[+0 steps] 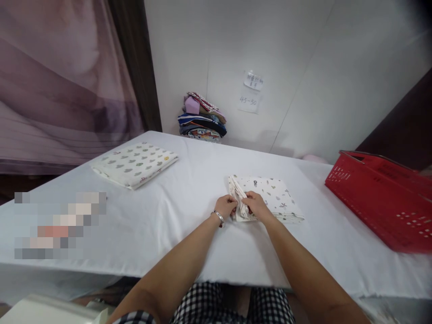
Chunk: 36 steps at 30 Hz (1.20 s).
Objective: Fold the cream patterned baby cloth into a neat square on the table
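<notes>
A folded white cloth with small printed motifs (273, 198) lies on the white-covered table (189, 216) in front of me. My left hand (225, 206), with a bracelet at the wrist, pinches the cloth's left folded edge. My right hand (255, 204) grips the same edge right beside it, fingers closed on the fabric. Both hands touch each other at the cloth's near left corner.
A second folded white cloth with green motifs (135, 164) lies at the table's far left. A stack of colourful folded fabrics (201, 118) stands against the back wall. A red plastic basket (384, 198) sits at the right. A blurred patch covers the left.
</notes>
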Motion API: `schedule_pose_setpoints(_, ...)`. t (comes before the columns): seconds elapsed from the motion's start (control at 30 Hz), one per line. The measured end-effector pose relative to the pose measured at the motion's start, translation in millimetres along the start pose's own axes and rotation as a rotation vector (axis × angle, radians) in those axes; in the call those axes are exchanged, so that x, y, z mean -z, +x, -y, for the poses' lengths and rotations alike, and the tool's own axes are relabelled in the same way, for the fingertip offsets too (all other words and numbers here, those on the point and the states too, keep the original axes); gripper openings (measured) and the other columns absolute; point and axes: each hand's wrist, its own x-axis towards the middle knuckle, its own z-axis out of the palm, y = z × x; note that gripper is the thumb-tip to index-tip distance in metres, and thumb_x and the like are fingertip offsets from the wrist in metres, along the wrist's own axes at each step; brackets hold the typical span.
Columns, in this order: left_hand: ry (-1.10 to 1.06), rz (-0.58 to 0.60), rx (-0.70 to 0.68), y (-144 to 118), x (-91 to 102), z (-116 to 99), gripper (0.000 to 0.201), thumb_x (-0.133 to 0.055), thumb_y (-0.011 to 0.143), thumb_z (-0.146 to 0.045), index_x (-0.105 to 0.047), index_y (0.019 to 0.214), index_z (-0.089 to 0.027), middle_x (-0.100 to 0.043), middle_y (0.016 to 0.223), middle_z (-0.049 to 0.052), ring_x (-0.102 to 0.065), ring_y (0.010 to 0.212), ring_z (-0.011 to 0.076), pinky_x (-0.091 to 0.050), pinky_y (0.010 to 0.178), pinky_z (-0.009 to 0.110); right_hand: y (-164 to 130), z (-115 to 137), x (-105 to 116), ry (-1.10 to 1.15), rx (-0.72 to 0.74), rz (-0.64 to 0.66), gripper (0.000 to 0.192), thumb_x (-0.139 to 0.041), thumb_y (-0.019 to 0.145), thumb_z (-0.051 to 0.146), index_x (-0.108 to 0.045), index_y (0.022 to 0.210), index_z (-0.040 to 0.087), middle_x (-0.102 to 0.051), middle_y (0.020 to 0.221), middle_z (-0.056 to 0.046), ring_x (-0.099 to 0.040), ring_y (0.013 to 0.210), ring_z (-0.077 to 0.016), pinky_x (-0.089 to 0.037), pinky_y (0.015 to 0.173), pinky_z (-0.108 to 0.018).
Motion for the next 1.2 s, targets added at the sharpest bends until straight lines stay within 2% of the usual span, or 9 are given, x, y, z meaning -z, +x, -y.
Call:
schedule_pose_setpoints(0.1, -0.007, 0.002, 0.032, 1, 0.6, -1, 0.013, -0.060, 0.068, -0.006, -0.051, 0.066, -0.015, -0.050, 0.043, -0.007, -0.048, 0.038, 0.0068, -0.041, 0.040, 0.017, -1, 0, 0, 0.023, 0.018, -0.010, 0.009, -0.053, 0.062, 0.022, -0.051, 0.069, 0.017, -0.044, 0.044, 0.007, -0.040, 0.035, -0.0083, -0.028, 0.035, -0.019)
schedule_pose_setpoints(0.27, -0.044, -0.019, 0.014, 2, -0.5, -1, 0.016, -0.061, 0.072, -0.014, -0.048, 0.080, -0.016, -0.051, 0.049, -0.008, -0.049, 0.039, 0.0068, -0.041, 0.040, 0.018, 0, -2, -2, 0.001, 0.037, -0.014, 0.012, -0.052, 0.062, 0.026, -0.051, 0.070, 0.017, -0.046, 0.045, 0.007, -0.040, 0.037, -0.0080, -0.028, 0.036, -0.019)
schedule_pose_setpoints(0.37, 0.017, -0.031, 0.009, 0, -2.3, -1, 0.020, -0.062, 0.073, -0.016, -0.048, 0.087, -0.016, -0.052, 0.052, -0.008, -0.048, 0.039, 0.0072, -0.041, 0.040, 0.019, 0, -3, -2, -0.036, 0.058, -0.002, 0.012, -0.052, 0.062, 0.026, -0.052, 0.071, 0.017, -0.047, 0.047, 0.007, -0.041, 0.039, -0.0078, -0.028, 0.038, -0.018)
schedule_pose_setpoints(0.53, 0.196, 0.044, 0.064, 1, 0.0, -1, 0.009, -0.061, 0.073, -0.017, -0.053, 0.077, -0.015, -0.047, 0.040, -0.008, -0.045, 0.035, 0.0088, -0.039, 0.041, 0.020, 0, -2, 0, -0.083, 0.048, 0.006, 0.016, -0.052, 0.065, 0.027, -0.055, 0.077, 0.016, -0.050, 0.051, 0.005, -0.043, 0.042, -0.0089, -0.030, 0.041, -0.019)
schedule_pose_setpoints(0.63, 0.192, 0.067, 0.086, 4, 3.4, -1, 0.008, -0.059, 0.075, -0.021, -0.054, 0.073, -0.015, -0.048, 0.038, -0.007, -0.044, 0.033, 0.0078, -0.038, 0.040, 0.018, 2, -6, 0, -0.164, 0.077, 0.002, 0.016, -0.052, 0.066, 0.027, -0.056, 0.079, 0.017, -0.053, 0.054, 0.005, -0.045, 0.046, -0.0094, -0.031, 0.044, -0.019)
schedule_pose_setpoints(0.8, 0.165, 0.083, 0.076, 4, 4.9, -3, 0.023, -0.050, 0.083, -0.031, -0.053, 0.068, -0.015, -0.049, 0.040, -0.005, -0.045, 0.033, 0.0078, -0.039, 0.040, 0.019, 6, -14, -3, -0.264, 0.129, 0.032, 0.016, -0.052, 0.070, 0.029, -0.057, 0.080, 0.018, -0.053, 0.055, 0.004, -0.046, 0.050, -0.0101, -0.031, 0.046, -0.019)
schedule_pose_setpoints(0.97, 0.174, 0.088, 0.068, 2, 3.3, -3, 0.012, -0.053, 0.081, -0.024, -0.054, 0.073, -0.015, -0.048, 0.039, -0.007, -0.044, 0.033, 0.0074, -0.037, 0.040, 0.018, 5, -15, -4, -0.301, 0.144, 0.033, 0.016, -0.049, 0.073, 0.028, -0.058, 0.082, 0.018, -0.056, 0.060, 0.003, -0.049, 0.054, -0.0111, -0.033, 0.049, -0.020)
schedule_pose_setpoints(1.2, 0.188, 0.096, 0.065, 4, 3.6, -2, 0.015, -0.055, 0.081, -0.027, -0.054, 0.072, -0.015, -0.050, 0.039, -0.006, -0.046, 0.034, 0.0089, -0.039, 0.040, 0.019, 4, -7, -5, -0.377, 0.150, -0.027, 0.013, -0.049, 0.068, 0.022, -0.058, 0.075, 0.018, -0.058, 0.062, 0.002, -0.051, 0.058, -0.0122, -0.033, 0.051, -0.020)
